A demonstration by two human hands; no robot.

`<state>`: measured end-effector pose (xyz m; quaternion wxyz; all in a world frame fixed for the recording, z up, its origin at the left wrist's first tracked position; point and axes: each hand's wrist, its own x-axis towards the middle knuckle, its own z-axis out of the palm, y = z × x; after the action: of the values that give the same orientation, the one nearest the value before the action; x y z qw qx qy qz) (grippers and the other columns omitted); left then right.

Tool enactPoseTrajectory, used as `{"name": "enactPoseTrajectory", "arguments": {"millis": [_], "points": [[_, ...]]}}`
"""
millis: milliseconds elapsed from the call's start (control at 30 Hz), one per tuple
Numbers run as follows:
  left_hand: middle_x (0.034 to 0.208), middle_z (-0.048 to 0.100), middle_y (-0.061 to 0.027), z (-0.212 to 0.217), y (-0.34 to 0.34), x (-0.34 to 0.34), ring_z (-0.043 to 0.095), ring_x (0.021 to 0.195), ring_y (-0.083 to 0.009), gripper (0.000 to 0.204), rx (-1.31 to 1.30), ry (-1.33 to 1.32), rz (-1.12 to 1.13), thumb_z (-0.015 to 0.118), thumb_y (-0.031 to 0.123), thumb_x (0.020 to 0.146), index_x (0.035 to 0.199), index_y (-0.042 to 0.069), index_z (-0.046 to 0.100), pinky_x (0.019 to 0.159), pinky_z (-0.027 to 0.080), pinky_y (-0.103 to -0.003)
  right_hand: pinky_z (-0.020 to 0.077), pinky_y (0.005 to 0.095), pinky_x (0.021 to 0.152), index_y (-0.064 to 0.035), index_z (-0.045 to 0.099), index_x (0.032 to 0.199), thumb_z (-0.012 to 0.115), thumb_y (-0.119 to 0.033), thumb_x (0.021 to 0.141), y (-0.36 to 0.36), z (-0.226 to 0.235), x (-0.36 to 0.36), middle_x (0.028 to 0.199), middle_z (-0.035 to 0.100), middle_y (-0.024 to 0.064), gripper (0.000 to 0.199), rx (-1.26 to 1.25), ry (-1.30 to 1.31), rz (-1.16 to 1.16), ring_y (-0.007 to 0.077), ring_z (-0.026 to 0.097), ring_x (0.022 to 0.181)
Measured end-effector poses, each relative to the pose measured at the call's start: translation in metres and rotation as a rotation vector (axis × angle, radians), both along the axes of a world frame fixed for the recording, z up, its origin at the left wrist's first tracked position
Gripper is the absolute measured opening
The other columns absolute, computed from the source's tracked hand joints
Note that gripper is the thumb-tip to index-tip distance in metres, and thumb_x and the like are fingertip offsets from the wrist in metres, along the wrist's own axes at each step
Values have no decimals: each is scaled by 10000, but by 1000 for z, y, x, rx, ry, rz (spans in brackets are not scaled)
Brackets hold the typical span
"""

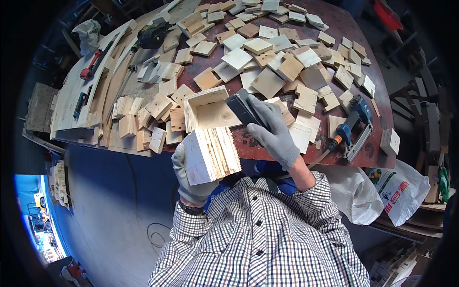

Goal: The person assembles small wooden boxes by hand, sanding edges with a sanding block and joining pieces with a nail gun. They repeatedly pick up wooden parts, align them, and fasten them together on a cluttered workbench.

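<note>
My left hand (188, 174), in a grey glove, grips a thick plywood block (214, 155) from its left side. The block's layered, rough edge faces right, and it is held in front of the table's near edge. My right hand (276, 134), also gloved, is closed round a dark, flat sanding block (242, 108), tilted above the table. The sanding block is apart from the plywood block. Between them and just beyond, an open wooden box (192, 109) rests on the table's near edge, partly hidden by the plywood block.
Many loose wood pieces (267, 82) cover the dark red table (205, 71). At the right edge lies a blue nail gun (359, 111) with a hose. On boards to the left are a red-handled tool (88, 71) and a black power tool (152, 36). White sacks (354, 191) hang below right.
</note>
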<state>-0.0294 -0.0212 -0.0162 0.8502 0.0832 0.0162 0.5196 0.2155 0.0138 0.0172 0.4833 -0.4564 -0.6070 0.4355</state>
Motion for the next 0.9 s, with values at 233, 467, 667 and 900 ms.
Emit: {"name": "enactPoseTrajectory", "arguments": {"millis": [233, 467, 667, 900], "points": [[1551, 526, -207, 3, 6, -3, 562, 1386, -392, 810, -64, 78, 86, 543, 598, 999, 1599, 77, 387, 1153, 489, -554, 367, 494, 1145, -56, 554, 1523, 758, -263, 876, -63, 38, -23, 1429, 508, 272, 709, 338, -264, 50, 420, 481, 1321], [1227, 554, -156, 21, 5, 16, 565, 1015, -290, 887, -28, -33, -150, 592, 628, 988, 1570, 0, 360, 847, 507, -481, 399, 364, 1144, -27, 365, 1632, 716, -308, 989, -12, 1, -4, 1481, 505, 176, 785, -285, 425, -5, 252, 519, 1313], [1589, 472, -228, -37, 1, -8, 484, 1448, -414, 869, 178, 691, 242, 529, 646, 994, 1632, 86, 345, 1154, 420, -650, 295, 414, 1233, 18, 341, 1628, 651, -170, 988, -36, 30, -30, 1554, 415, 210, 736, 86, 207, 75, 315, 405, 1441], [1581, 508, -101, -41, 13, -25, 461, 1469, -287, 801, 267, 1097, 281, 555, 656, 969, 1595, 175, 421, 1204, 332, -585, 245, 421, 1271, 28, 256, 1652, 623, -188, 1008, -93, 21, -22, 1636, 341, 201, 772, -172, 585, 251, 297, 335, 1549]]}}
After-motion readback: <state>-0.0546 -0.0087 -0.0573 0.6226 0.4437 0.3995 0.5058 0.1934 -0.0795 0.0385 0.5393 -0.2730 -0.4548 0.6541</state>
